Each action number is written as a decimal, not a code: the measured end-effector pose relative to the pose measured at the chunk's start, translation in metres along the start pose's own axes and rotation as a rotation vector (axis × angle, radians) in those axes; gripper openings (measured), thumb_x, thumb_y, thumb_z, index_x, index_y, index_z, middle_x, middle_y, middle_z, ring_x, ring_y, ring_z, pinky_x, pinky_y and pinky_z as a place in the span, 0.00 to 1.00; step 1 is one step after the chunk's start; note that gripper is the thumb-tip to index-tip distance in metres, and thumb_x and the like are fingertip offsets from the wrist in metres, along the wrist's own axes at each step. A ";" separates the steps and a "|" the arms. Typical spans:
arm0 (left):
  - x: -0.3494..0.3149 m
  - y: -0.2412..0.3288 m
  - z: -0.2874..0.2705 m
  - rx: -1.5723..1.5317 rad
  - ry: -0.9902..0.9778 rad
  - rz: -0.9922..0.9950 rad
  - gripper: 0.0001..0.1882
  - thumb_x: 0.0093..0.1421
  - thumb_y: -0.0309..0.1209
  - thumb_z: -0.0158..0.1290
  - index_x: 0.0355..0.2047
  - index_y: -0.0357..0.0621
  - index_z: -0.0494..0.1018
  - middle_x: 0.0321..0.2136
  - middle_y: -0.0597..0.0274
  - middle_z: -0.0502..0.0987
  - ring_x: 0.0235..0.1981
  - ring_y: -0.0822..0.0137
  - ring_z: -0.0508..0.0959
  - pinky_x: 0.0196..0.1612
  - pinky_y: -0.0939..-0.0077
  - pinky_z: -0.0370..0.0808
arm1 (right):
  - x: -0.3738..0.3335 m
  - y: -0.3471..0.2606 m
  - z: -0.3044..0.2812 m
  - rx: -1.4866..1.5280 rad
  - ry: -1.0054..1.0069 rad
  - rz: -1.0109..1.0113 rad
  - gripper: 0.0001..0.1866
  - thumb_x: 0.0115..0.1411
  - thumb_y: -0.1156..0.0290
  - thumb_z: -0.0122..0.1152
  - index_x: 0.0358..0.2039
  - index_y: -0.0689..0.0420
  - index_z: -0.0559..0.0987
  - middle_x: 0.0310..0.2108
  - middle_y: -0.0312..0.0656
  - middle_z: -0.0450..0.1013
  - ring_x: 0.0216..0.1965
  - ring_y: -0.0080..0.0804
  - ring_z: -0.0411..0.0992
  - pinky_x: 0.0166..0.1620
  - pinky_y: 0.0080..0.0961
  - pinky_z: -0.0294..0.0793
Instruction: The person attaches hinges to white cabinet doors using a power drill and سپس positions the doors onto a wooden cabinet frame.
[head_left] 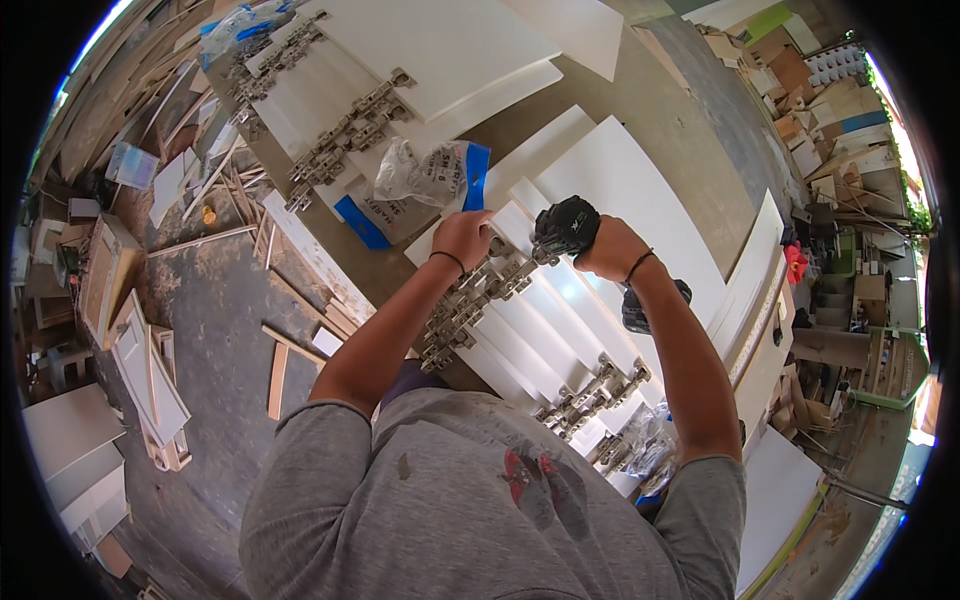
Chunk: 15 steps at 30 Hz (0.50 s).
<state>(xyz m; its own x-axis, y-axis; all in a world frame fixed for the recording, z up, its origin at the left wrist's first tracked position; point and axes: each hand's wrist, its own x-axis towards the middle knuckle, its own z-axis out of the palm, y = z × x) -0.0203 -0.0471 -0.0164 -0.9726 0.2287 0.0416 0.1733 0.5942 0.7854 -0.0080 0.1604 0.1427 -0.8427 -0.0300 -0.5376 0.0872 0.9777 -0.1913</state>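
Note:
My right hand [612, 250] is wrapped round the grip of a black cordless drill [566, 225], whose front end points left. It is held over a row of white panels [560, 310] lined with metal cabinet hinges [465, 305]. My left hand [463, 240] is closed, its fingertips at a hinge [497, 246] on the edge of the nearest panel to the drill. What lies under those fingers is partly hidden. More hinges [600, 395] run along the panels' lower ends, close to my body.
Clear plastic bags with blue ends [420, 180] lie beyond my left hand. Another stack of white panels with hinges [350, 130] stands at the far left. Wood offcuts [280, 370] litter the floor on the left. Boards and scrap [830, 180] are piled along the right.

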 end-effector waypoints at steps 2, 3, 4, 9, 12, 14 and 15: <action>0.001 -0.003 0.002 0.002 0.007 0.013 0.14 0.53 0.30 0.46 0.38 0.44 0.75 0.33 0.51 0.77 0.35 0.52 0.76 0.39 0.62 0.72 | 0.000 -0.002 -0.001 -0.008 -0.010 -0.028 0.13 0.35 0.68 0.61 0.23 0.61 0.77 0.26 0.52 0.74 0.31 0.48 0.73 0.36 0.35 0.74; 0.000 -0.004 0.003 0.004 0.013 0.026 0.14 0.52 0.30 0.46 0.38 0.44 0.75 0.33 0.51 0.77 0.34 0.52 0.76 0.39 0.62 0.72 | 0.000 -0.002 -0.001 -0.008 -0.011 -0.029 0.13 0.35 0.68 0.61 0.23 0.61 0.77 0.26 0.52 0.74 0.31 0.48 0.73 0.36 0.35 0.74; 0.000 -0.003 0.003 0.003 0.014 0.026 0.14 0.52 0.30 0.46 0.38 0.44 0.75 0.33 0.51 0.77 0.34 0.52 0.76 0.39 0.62 0.72 | 0.001 -0.001 0.000 -0.021 -0.018 -0.024 0.13 0.35 0.68 0.61 0.23 0.61 0.77 0.26 0.52 0.74 0.31 0.48 0.73 0.36 0.35 0.74; -0.001 -0.005 0.003 0.017 0.018 0.055 0.13 0.53 0.30 0.46 0.38 0.44 0.75 0.32 0.51 0.77 0.35 0.52 0.76 0.39 0.62 0.72 | 0.006 0.006 0.006 0.054 -0.037 -0.004 0.13 0.35 0.68 0.60 0.24 0.61 0.77 0.26 0.52 0.74 0.31 0.48 0.73 0.36 0.34 0.73; -0.002 -0.004 0.002 0.019 -0.017 0.004 0.13 0.53 0.31 0.47 0.38 0.44 0.75 0.33 0.51 0.77 0.35 0.52 0.76 0.39 0.61 0.72 | 0.005 0.005 0.008 0.069 -0.018 -0.009 0.13 0.35 0.68 0.61 0.23 0.62 0.77 0.25 0.52 0.74 0.29 0.46 0.74 0.34 0.33 0.73; -0.001 -0.001 0.001 0.043 -0.036 0.001 0.14 0.53 0.31 0.47 0.39 0.45 0.75 0.33 0.52 0.77 0.36 0.52 0.76 0.40 0.61 0.72 | 0.006 0.008 0.012 0.054 0.022 -0.041 0.09 0.37 0.73 0.59 0.21 0.64 0.75 0.16 0.45 0.73 0.18 0.33 0.75 0.25 0.26 0.74; -0.001 0.000 0.000 0.065 -0.057 -0.013 0.14 0.53 0.31 0.47 0.40 0.47 0.75 0.34 0.53 0.77 0.37 0.53 0.76 0.40 0.61 0.72 | 0.006 0.008 0.012 0.059 0.034 -0.036 0.09 0.37 0.73 0.59 0.21 0.64 0.75 0.16 0.45 0.73 0.18 0.33 0.75 0.25 0.26 0.74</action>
<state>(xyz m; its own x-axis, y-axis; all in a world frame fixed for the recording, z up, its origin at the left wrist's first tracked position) -0.0192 -0.0470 -0.0167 -0.9649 0.2627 -0.0053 0.1718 0.6460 0.7438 -0.0062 0.1660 0.1279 -0.8630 -0.0565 -0.5020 0.0870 0.9622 -0.2580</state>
